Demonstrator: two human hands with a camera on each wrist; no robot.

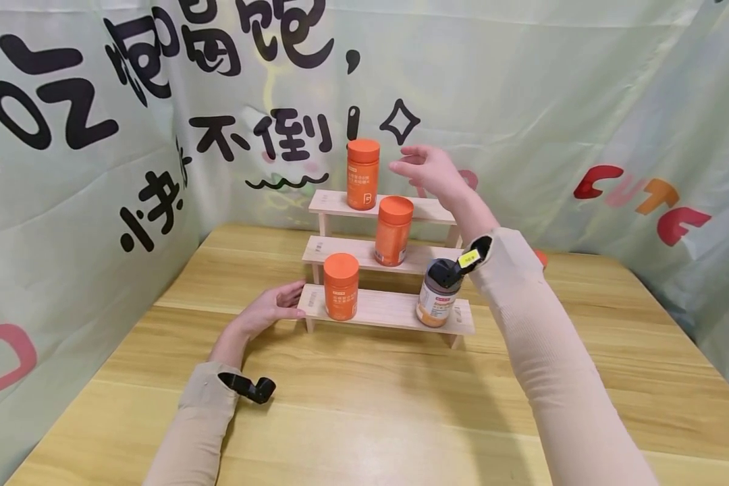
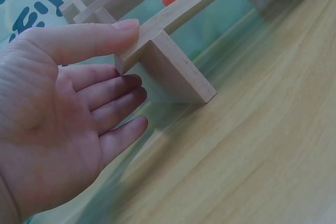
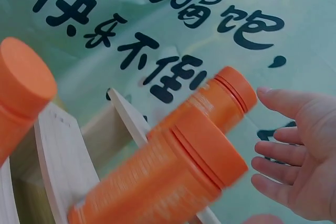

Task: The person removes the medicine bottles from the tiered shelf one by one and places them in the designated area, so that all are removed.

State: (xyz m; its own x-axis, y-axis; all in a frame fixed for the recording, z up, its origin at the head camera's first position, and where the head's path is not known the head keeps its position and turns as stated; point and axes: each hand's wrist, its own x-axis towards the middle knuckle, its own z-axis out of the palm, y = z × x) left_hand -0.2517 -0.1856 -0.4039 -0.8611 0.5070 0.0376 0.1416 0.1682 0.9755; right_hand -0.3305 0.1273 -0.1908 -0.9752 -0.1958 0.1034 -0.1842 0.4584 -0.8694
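A three-step wooden display stand [image 1: 395, 312] holds three orange bottles and one grey-lidded jar. My left hand [image 1: 273, 310] grips the left end of its lowest step; in the left wrist view the thumb [image 2: 100, 40] lies on the plank's edge and the index fingertip goes behind its corner. The top step bears an orange bottle [image 1: 362, 175], the middle one another bottle [image 1: 393, 233]. On the lowest step, a third bottle [image 1: 341, 289] is at the left and the jar [image 1: 435, 300] at the right. My right hand [image 1: 431, 170] hovers just right of the top bottle, fingers apart, holding nothing.
The stand is on a wood-grain table [image 1: 364, 405]. A light printed cloth [image 1: 492, 81] hangs behind and at both sides. Something small and orange [image 1: 542, 258] peeks out behind my right sleeve [image 1: 541, 337], which passes close to the jar.
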